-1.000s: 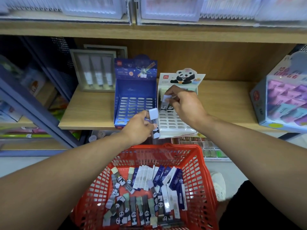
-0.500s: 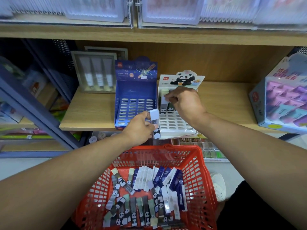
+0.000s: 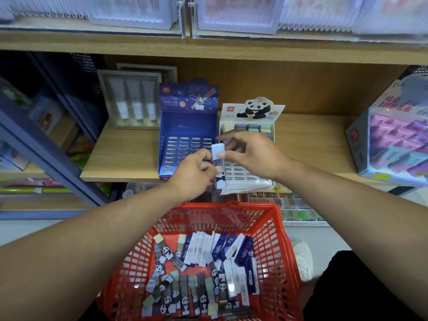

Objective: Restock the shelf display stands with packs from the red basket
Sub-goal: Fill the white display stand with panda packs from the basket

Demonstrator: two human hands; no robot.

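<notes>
Two bare forearms, no sleeves in view, left hand (image 3: 193,173), right hand (image 3: 251,154), no rings or watch, dark trousers (image 3: 361,288) (lower right), white shoe (image 3: 302,258)

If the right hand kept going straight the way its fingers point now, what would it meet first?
Most likely the panda pack held by the left hand; the right hand already touches its cap. Beyond lies the blue stand, though depth is unclear.
</notes>
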